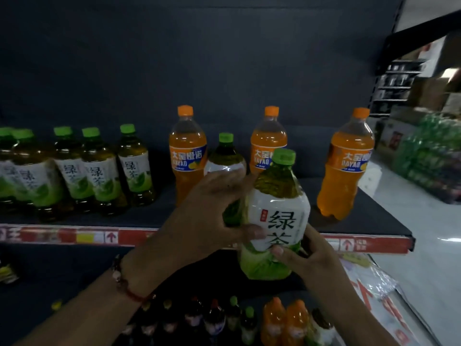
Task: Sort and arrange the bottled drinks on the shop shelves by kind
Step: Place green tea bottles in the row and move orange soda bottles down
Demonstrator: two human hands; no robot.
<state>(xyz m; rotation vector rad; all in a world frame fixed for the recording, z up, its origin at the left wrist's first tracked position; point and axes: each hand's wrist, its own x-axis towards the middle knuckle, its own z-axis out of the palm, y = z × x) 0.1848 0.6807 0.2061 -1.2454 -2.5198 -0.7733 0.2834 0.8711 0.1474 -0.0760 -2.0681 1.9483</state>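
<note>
Gripping green tea bottle (275,221) past shelf front edge (74,236): right hand (309,260) fingers wrapped low; left hand (207,216) clasps second green tea bottle (225,158). Risk: knocking neighbouring orange soda bottles (187,156).

Dark shop shelf (149,218) with red price strip (74,237) fills my view. Standing on it at left: cluster of green tea bottles (99,168), green caps, packed close. Toward centre and right I see three orange soda bottles (187,156), well apart from one another, rightmost near shelf's end. One more green-capped tea bottle (225,156) stands between the two left sodas, lower part hidden. Lower shelf (62,270), near me, carries mixed bottles (284,320), blurred.
</note>
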